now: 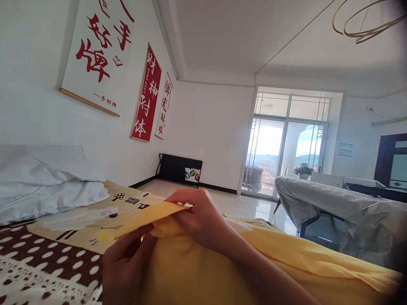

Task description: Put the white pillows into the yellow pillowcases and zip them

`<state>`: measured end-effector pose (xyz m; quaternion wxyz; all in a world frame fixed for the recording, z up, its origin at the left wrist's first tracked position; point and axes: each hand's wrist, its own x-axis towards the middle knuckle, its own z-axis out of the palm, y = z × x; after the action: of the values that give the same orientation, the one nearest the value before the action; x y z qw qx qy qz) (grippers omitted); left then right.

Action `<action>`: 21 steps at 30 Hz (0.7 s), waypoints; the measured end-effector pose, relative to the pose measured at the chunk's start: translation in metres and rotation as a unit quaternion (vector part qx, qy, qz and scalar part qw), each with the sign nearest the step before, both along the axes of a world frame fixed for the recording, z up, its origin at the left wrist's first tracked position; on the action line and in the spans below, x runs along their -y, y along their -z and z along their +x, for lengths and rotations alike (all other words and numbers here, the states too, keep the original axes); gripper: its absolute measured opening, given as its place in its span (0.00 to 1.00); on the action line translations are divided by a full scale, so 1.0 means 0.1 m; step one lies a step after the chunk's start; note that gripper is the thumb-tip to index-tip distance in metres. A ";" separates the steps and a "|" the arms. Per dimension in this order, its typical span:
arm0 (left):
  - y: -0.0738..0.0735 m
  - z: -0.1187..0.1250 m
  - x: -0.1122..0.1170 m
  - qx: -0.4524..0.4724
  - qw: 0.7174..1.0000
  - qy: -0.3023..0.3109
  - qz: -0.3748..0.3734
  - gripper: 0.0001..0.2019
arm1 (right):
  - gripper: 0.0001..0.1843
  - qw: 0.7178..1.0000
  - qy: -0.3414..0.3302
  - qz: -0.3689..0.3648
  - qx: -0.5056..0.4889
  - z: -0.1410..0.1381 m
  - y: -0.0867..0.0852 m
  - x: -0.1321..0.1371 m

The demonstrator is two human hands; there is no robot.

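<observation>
A yellow cloth (286,258) lies bunched across the lower middle and right of the view, over a bed. My right hand (200,216) is closed on its upper edge, fingers pinched over a fold. My left hand (127,262) is below and to the left, fingers closed on a flat flap of the same yellow cloth (149,216) that sticks out leftward. Both hands are close together at the cloth's left end.
The bed has a patterned cover (47,254) with brown and white dots and a white pillow (47,190) at left. Red and white scrolls (146,95) hang on the wall. A grey covered table (343,212) stands right, glass doors (286,156) behind.
</observation>
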<state>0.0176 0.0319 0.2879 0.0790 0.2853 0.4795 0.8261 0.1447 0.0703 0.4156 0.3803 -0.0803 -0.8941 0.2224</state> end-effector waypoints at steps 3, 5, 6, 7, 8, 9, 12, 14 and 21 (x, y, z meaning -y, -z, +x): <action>-0.05 0.08 0.01 -0.001 0.999 -0.021 -0.029 0.15 | 0.13 1.000 -0.007 -0.011 -0.011 0.00 -0.01 0.04; -0.09 0.11 0.01 -0.017 0.999 -0.030 -0.031 0.16 | 0.14 1.000 -0.012 -0.011 -0.017 0.00 0.00 0.05; -0.10 0.10 0.02 -0.023 0.999 -0.029 -0.029 0.16 | 0.14 1.000 -0.014 -0.013 -0.016 0.00 0.00 0.05; -0.11 0.09 0.02 -0.028 0.999 -0.024 -0.026 0.16 | 0.14 1.000 -0.018 -0.016 -0.013 0.00 0.01 0.04; -0.11 0.07 0.03 -0.027 0.999 -0.019 -0.020 0.16 | 0.13 0.999 -0.023 -0.020 -0.010 -0.01 0.02 0.03; -0.11 0.05 0.03 -0.022 1.000 -0.014 -0.011 0.15 | 0.13 0.999 -0.028 -0.027 -0.006 -0.01 0.03 0.02; -0.10 0.01 0.04 -0.008 1.000 0.013 0.003 0.13 | 0.12 0.998 -0.036 -0.057 -0.002 0.01 0.03 -0.02; -0.09 0.01 0.05 0.003 1.000 0.027 0.000 0.13 | 0.13 0.997 -0.041 -0.067 0.016 0.03 0.01 -0.04; -0.08 -0.02 -0.01 0.061 0.994 0.081 0.034 0.19 | 0.09 0.991 0.027 -0.021 0.132 0.05 0.00 -0.12</action>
<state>0.0161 0.0327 0.2960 0.1649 0.2746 0.4211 0.8486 0.1497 0.0821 0.4152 0.2628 -0.1410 -0.9293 0.2179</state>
